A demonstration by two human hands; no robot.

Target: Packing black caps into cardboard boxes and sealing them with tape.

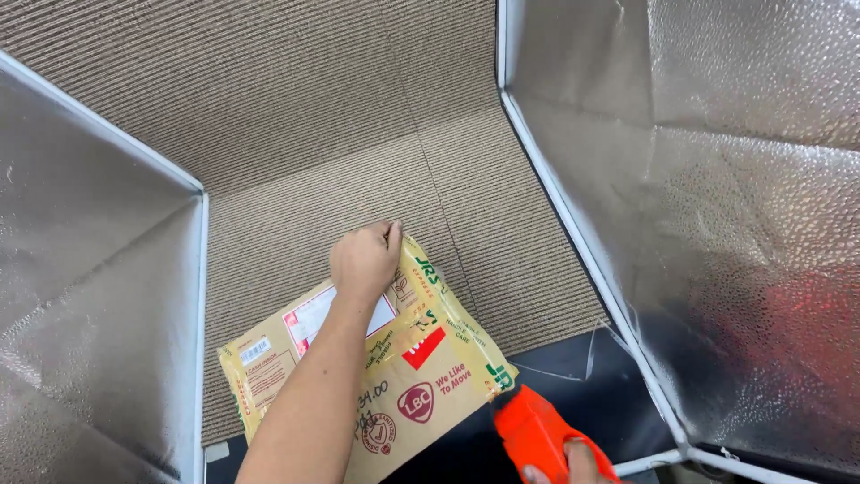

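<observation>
L hand (363, 260) pinches far corner of yellow courier pouch (421, 376), long axis lower-left to upper-right; R hand (564, 466) grips orange tape dispenser (533, 430) beside its near-right corner.

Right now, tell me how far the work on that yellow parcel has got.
Done: the yellow parcel lies flat on the ribbed carpet between silver foil panels. In hand: the left hand presses its far edge, and the right hand holds an orange tool at its near corner. Left: no cut or opening shows.
</observation>
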